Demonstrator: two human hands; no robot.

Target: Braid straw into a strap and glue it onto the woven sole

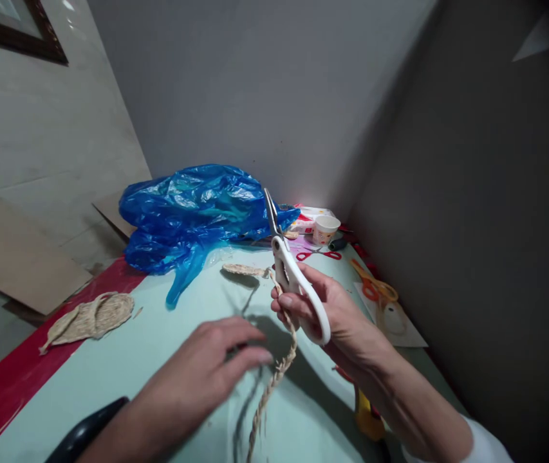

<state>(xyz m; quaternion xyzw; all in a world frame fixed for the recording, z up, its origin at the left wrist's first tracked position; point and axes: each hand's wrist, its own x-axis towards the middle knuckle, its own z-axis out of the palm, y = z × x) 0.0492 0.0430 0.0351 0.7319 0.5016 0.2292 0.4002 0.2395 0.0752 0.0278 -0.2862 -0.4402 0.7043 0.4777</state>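
Note:
My right hand [310, 299] is closed around a pair of white-handled scissors [320, 315], whose blades point up and away. Between the fingers of the same hand runs a braided straw cord [277, 379], hanging down toward the bottom edge. At its far end the cord meets a small flat woven straw piece [242, 269] just above the table. To the left of the cord, my left hand [216, 360] hovers with thumb and fingers apart, holding nothing; it is slightly blurred. A woven straw slipper-like piece [91, 318] lies at the table's left side.
A crumpled blue plastic bag [197, 206] covers the back of the pale table [143, 360]. Behind the right hand are a paper cup [325, 230] and red-handled scissors [320, 255]. Orange scissors [375, 286] lie to the right; a yellow-handled tool [368, 415] is partly hidden under the right forearm.

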